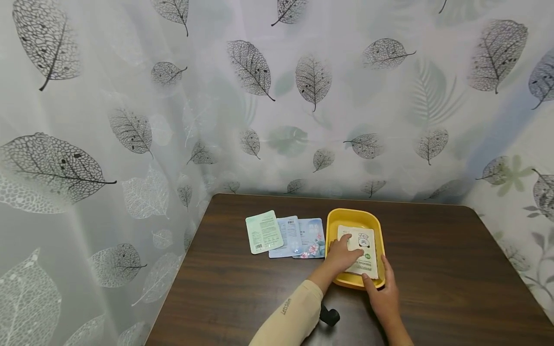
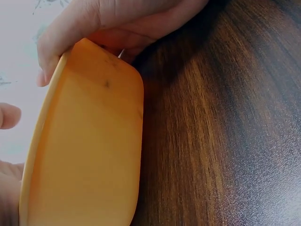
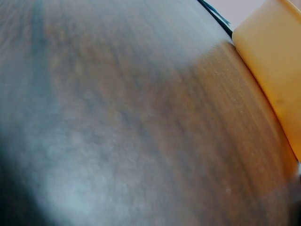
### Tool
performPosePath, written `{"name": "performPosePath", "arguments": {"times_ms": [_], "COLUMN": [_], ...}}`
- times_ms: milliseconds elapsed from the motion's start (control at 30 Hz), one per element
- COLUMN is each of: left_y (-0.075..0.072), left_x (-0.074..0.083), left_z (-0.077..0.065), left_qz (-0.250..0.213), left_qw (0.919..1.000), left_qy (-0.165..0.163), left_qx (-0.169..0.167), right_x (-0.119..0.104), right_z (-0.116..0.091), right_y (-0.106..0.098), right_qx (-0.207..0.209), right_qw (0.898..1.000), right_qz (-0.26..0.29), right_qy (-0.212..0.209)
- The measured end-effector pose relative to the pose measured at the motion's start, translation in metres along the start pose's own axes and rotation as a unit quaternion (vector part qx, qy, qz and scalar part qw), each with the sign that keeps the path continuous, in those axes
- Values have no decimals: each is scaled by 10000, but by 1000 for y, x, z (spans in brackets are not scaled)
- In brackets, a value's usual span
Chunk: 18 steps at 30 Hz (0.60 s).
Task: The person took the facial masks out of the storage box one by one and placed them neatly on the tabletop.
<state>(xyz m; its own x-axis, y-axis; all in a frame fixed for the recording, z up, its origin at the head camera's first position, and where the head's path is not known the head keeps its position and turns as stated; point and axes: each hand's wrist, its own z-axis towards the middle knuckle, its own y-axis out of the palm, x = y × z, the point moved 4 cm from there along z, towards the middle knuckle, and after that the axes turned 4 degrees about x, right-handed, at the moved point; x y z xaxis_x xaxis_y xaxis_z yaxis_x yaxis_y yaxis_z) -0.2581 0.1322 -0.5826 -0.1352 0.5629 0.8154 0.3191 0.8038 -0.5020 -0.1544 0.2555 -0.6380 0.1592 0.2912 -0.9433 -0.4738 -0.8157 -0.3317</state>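
Note:
A yellow plastic tray (image 1: 352, 214) stands on the table with a stack of flat white sheet-mask packets (image 1: 368, 257), a small animal drawing on the top one. My left hand (image 1: 341, 257) reaches over the tray's left side, thumb and forefinger spread on the top packet. My right hand (image 1: 383, 295) grips the tray's near right corner, thumb at the rim and fingers along the outer side. In the left wrist view, the tray's outer wall (image 2: 89, 141) shows beside the right hand (image 2: 117, 21). The right wrist view catches only the tray's side (image 3: 277, 61).
Left of the tray, a green packet (image 1: 265, 233), a pale blue packet (image 1: 286, 240) and a flowered blue packet (image 1: 310, 242) lie overlapping on the brown wooden table (image 1: 450, 269). A black object (image 1: 330, 317) shows beside the left sleeve. A leaf-patterned curtain (image 1: 281, 115) hangs behind.

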Motion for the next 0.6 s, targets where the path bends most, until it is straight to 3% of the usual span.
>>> {"name": "performPosePath", "arguments": {"times_ms": [367, 600], "left_y": [-4, -7], "left_x": [0, -2], "left_z": [-4, -5], "left_qz": [-742, -713], "left_qw": [9958, 9932], "left_qy": [457, 878], "left_qx": [280, 260], "right_x": [1, -4], "right_z": [-1, -5], "right_y": [1, 1], "right_qx": [30, 113], "right_qw": [9999, 9997], "right_qz": [95, 38], "right_qy": [-44, -222]}}
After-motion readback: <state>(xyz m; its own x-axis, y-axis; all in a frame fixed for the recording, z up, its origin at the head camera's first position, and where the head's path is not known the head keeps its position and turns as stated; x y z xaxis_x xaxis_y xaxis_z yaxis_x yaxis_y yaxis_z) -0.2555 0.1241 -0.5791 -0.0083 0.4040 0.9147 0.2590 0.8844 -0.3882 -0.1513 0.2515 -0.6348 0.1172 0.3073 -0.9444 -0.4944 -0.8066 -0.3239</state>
